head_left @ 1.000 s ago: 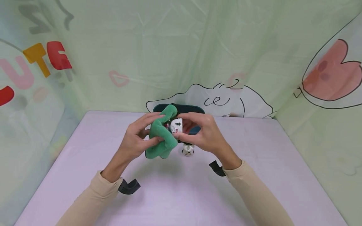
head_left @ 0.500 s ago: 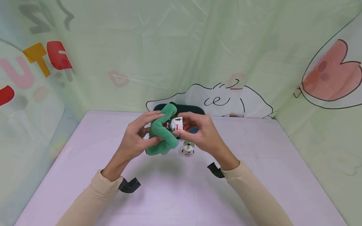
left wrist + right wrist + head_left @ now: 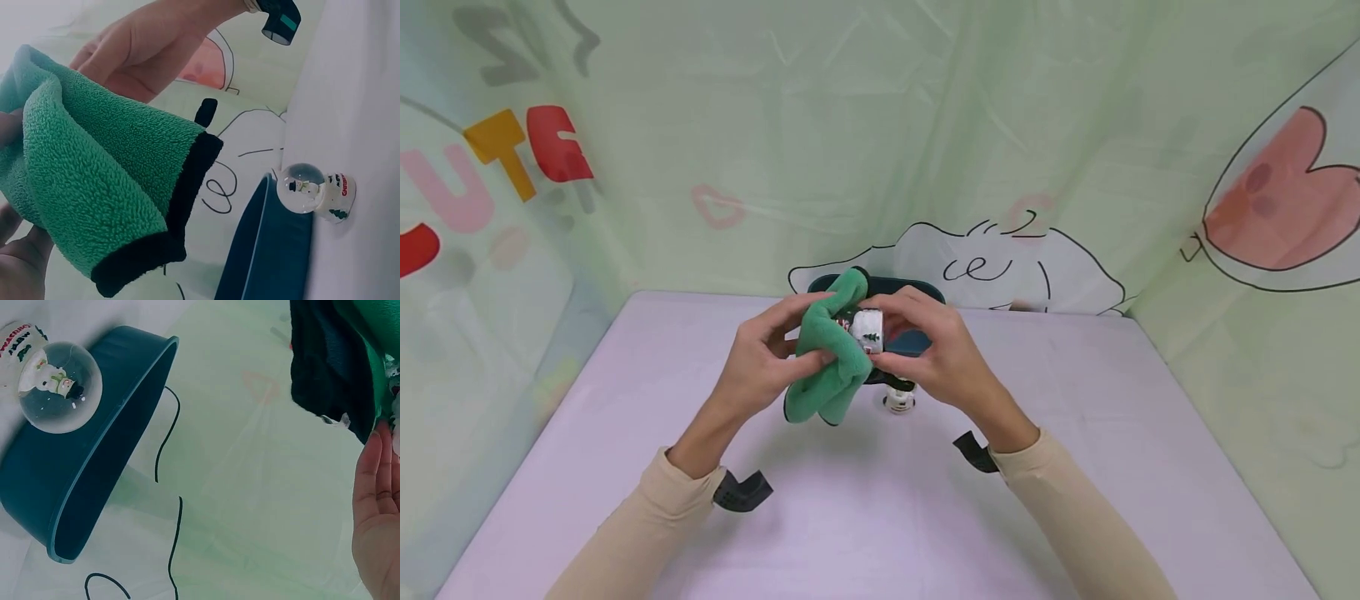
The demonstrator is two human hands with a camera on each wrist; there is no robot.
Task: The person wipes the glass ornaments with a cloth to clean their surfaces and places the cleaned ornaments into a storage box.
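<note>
My left hand [image 3: 760, 354] holds a green towel [image 3: 827, 358] with black edging, bunched between thumb and fingers. The towel wraps around the glass end of a snow globe, most of which it hides. Its white base [image 3: 869, 327], printed with a small dark tree, sticks out to the right. My right hand [image 3: 936, 340] pinches that base between thumb and fingers. Both hands are raised above the table. A second snow globe [image 3: 340, 195], with a snowman inside and red lettering on its white base, stands upright on the table; in the head view the towel partly covers it.
Behind the hands, a dark teal bin [image 3: 119, 412] with an open top stands near the table's far edge, close behind the second globe. A printed curtain [image 3: 760, 150] rises along the back and sides of the pale table [image 3: 850, 533].
The held globe's base has turned, so the lettering has rolled away and the tree faces the camera. The towel dipped and shifted, covering more of the standing globe than half a second ago.
</note>
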